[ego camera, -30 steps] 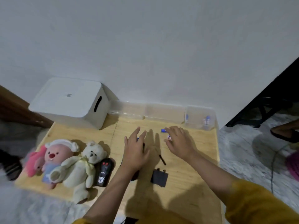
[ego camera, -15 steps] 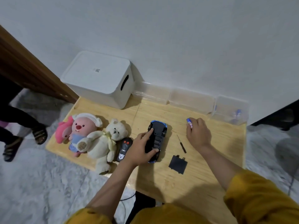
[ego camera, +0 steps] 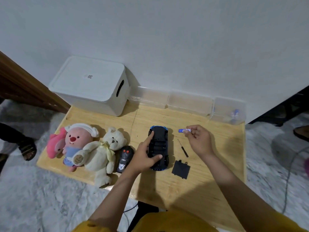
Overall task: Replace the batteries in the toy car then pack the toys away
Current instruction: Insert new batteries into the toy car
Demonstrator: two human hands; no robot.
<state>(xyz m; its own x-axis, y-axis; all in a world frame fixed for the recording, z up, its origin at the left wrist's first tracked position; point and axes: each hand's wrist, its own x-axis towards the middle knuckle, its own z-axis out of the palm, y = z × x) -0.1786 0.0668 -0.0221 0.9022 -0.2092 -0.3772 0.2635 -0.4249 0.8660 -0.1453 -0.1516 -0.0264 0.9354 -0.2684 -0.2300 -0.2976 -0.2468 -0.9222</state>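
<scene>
Wooden table (ego camera: 217,173) | left hand (ego camera: 143,156) steadies toy car (ego camera: 158,148) | right hand (ego camera: 199,141) pinches battery (ego camera: 184,130)

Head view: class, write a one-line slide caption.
Left hand steadies the upturned toy car, its battery bay open, while the right hand brings a battery.

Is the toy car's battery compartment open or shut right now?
Open. The toy car lies upside down with its battery bay exposed, and the black cover sits apart on the table.

My left hand (ego camera: 145,156) covers part of the toy car (ego camera: 158,148). Blue things in the clear box (ego camera: 228,111) at the tabletop's far right corner are too blurred to identify.
</scene>
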